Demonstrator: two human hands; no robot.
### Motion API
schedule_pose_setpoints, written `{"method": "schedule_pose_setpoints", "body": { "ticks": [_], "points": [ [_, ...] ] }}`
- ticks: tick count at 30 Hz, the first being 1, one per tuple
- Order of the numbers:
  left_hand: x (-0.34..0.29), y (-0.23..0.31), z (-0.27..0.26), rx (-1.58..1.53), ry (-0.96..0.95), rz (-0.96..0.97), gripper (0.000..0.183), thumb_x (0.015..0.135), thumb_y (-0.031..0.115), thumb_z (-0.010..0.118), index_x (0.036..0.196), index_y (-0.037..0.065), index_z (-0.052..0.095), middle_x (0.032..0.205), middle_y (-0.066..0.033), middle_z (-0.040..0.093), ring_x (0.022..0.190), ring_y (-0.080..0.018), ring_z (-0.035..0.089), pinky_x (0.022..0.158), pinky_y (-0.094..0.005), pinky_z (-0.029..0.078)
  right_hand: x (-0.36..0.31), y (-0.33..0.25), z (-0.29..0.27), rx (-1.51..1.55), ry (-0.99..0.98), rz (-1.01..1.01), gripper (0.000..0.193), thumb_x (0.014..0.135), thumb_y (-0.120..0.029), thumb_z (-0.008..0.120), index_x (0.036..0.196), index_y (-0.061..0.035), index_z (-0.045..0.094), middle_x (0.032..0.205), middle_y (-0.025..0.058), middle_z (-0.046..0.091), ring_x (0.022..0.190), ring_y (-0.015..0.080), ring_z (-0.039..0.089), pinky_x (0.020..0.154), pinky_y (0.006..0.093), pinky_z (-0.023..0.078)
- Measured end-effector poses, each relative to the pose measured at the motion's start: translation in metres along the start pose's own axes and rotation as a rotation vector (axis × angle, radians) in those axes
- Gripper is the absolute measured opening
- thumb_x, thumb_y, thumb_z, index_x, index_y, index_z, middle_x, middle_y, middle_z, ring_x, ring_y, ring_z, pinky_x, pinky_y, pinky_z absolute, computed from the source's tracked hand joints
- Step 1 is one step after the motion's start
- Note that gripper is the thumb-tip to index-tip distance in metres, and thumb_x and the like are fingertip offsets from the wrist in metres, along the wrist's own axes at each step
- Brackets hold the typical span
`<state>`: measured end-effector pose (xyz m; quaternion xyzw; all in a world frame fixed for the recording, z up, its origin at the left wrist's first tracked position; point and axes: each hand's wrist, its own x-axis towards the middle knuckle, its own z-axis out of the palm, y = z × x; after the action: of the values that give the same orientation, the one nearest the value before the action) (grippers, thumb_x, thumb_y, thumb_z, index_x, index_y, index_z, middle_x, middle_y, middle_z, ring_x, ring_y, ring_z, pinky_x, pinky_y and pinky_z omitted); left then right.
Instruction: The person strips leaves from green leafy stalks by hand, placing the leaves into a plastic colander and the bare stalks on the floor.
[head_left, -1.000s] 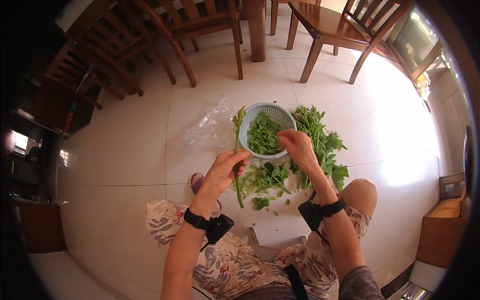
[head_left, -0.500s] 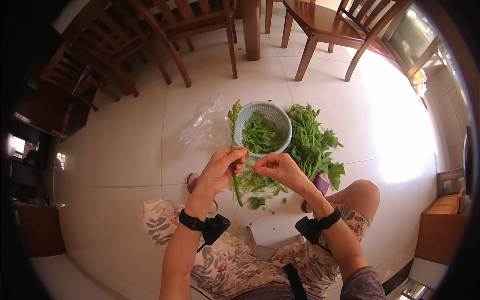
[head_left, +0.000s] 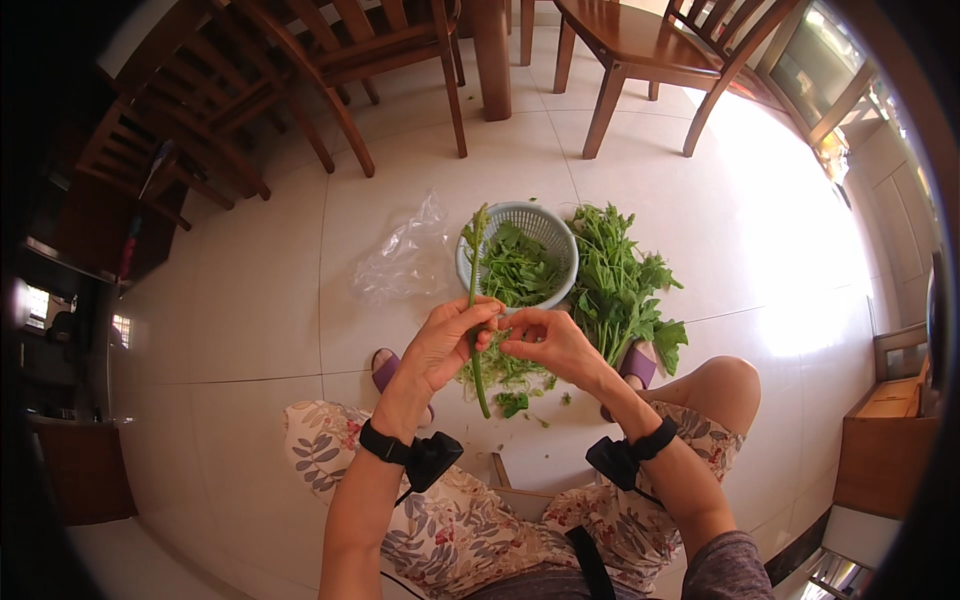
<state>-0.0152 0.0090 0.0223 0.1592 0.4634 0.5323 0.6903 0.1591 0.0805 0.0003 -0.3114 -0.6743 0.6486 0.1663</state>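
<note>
My left hand [head_left: 440, 341] grips a long green vegetable stem [head_left: 478, 378], which stands nearly upright with its small leafy tip above the fingers. Close beside it, my right hand [head_left: 556, 343] is closed in a pinch at the left fingertips. Whatever the right fingers hold, if anything, is too small to make out. Just beyond the hands is a pale blue-grey plastic basket [head_left: 552, 226] with picked green leaves [head_left: 516, 262] inside. A heap of leafy greens [head_left: 612, 275] lies against the basket's right side. Pale green peelings [head_left: 518, 368] are scattered on the floor below my hands.
A crumpled clear plastic bag [head_left: 408, 258] lies left of the basket. Wooden chairs [head_left: 640, 45] and a table leg [head_left: 492, 70] stand at the far side of the tiled floor [head_left: 255, 300]. My feet in purple slippers [head_left: 638, 364] flank the peelings.
My right hand has come slightly left, closer to the left hand. The stem has shifted a little to the right at its tip and remains in my left hand.
</note>
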Motion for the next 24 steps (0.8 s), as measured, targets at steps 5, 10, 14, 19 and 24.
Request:
{"method": "schedule_pose_setpoints", "body": {
  "ticks": [5,10,14,19,24],
  "points": [
    [0.000,-0.001,-0.001,0.004,-0.020,0.001,0.016,0.088,0.013,0.061,0.097,0.000,0.060,0.074,0.0008,0.056,0.060,-0.0051,0.047,0.054,-0.0168,0.041,0.000,0.009,0.003,0.071,0.025,0.032,0.021,0.079,-0.019,0.071,0.089,-0.0003,0.069,0.073,0.0010,0.064,0.061,0.0044,0.050,0.056,0.0228,0.043],
    [-0.005,0.003,-0.002,0.239,0.125,0.111,0.020,0.085,0.015,0.065,0.098,0.001,0.061,0.074,0.0017,0.056,0.059,-0.0048,0.046,0.054,-0.0165,0.038,-0.002,0.005,-0.005,0.168,0.088,0.049,0.020,0.080,-0.017,0.070,0.086,0.0024,0.068,0.073,0.0008,0.064,0.067,0.0040,0.054,0.060,0.0221,0.045],
    [-0.005,0.001,0.004,0.475,0.169,0.141,0.024,0.080,0.020,0.071,0.096,0.003,0.064,0.075,0.0021,0.058,0.061,-0.0040,0.046,0.054,-0.0173,0.037,-0.003,0.002,-0.010,0.112,0.143,0.086,0.021,0.080,-0.017,0.070,0.086,0.0032,0.068,0.073,0.0017,0.064,0.066,0.0043,0.054,0.060,0.0217,0.045],
    [-0.005,-0.004,0.004,0.615,0.173,0.136,0.024,0.077,0.022,0.074,0.088,0.003,0.066,0.073,0.0023,0.059,0.060,-0.0040,0.048,0.054,-0.0189,0.038,-0.004,-0.003,-0.013,0.051,0.170,0.096,0.023,0.081,-0.018,0.069,0.087,0.0039,0.068,0.072,0.0012,0.064,0.065,0.0045,0.053,0.060,0.0222,0.044],
    [-0.005,-0.001,0.006,0.645,0.218,0.128,0.017,0.078,0.014,0.070,0.086,-0.001,0.067,0.076,-0.0018,0.064,0.067,-0.0074,0.055,0.062,-0.0232,0.044,-0.006,-0.006,-0.015,0.179,0.160,0.144,0.021,0.081,-0.017,0.069,0.087,0.0029,0.069,0.074,0.0006,0.064,0.064,0.0044,0.051,0.058,0.0208,0.042]
  ]
}}
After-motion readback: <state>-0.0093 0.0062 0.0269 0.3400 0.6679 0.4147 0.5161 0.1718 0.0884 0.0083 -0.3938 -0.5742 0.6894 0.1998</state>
